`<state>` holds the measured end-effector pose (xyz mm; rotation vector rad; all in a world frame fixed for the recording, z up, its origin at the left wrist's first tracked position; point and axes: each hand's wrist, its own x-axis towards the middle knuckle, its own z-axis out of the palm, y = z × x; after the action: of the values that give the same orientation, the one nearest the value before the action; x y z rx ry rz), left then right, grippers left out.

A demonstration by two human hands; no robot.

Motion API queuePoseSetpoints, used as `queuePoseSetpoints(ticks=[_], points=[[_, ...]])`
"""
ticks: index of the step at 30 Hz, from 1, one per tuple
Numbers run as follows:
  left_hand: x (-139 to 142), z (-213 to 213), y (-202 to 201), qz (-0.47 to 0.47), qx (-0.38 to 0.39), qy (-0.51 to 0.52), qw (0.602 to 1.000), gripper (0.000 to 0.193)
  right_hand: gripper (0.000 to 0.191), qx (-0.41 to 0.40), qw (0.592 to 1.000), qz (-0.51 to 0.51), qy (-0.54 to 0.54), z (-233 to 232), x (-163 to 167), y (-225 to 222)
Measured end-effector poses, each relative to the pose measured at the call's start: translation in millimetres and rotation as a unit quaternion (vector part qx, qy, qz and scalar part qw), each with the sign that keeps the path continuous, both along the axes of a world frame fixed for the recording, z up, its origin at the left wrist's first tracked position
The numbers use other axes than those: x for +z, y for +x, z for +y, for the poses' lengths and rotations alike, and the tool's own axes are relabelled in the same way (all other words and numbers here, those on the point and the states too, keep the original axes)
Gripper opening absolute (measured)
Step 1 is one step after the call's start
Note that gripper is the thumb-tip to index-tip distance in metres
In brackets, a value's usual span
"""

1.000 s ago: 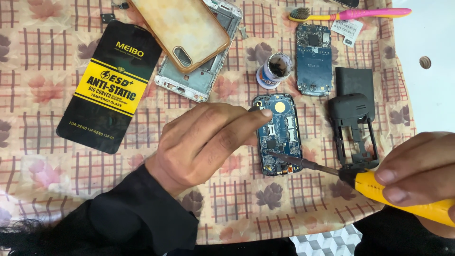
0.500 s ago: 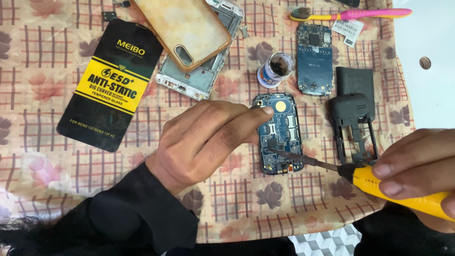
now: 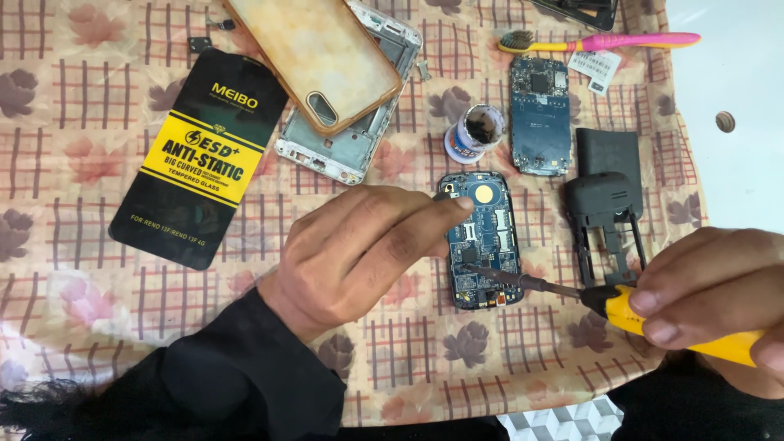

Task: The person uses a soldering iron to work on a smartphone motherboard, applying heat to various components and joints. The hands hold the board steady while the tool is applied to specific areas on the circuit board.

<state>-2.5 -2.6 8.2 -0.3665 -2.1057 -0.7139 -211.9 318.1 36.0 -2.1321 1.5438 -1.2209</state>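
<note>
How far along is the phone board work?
Done: the phone is stripped, with the black frame and a second board lying apart on the cloth. In hand: the left hand steadies the blue circuit board, while the right hand holds the yellow screwdriver, tip on the board's lower part. Left: nothing looks reassembled yet.

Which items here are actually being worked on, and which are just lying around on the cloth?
In use:
- left hand steadying the blue circuit board
- right hand holding the yellow-handled screwdriver, tip on that board

Lying about:
- second circuit board
- black phone frame
- toothbrush
- small paste tin
- phone case
- black and yellow packet
</note>
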Motion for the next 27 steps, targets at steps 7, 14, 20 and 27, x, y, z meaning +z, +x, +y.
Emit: queuePoseSetpoints(ticks=[7,14,20,27], points=[[-0.2,0.9,1.0,-0.007,0.002,0.004,1.0,0.041,0.03,0.077,0.993,0.004,0.091,14.1,13.0,-26.3],[-1.0,-0.1,1.3,-0.007,0.003,0.0,1.0,0.04,0.036,0.027,0.981,0.065,0.178,43.4,10.4,-42.3],[-0.5,0.3,1.1,-0.007,-0.001,0.002,1.0,0.04,0.037,0.025,0.983,0.07,0.167,36.2,12.3,-40.1],[-0.4,0.4,0.5,-0.005,0.002,-0.001,1.0,0.041,0.045,0.046,0.984,0.026,0.169,27.4,15.8,-39.9]])
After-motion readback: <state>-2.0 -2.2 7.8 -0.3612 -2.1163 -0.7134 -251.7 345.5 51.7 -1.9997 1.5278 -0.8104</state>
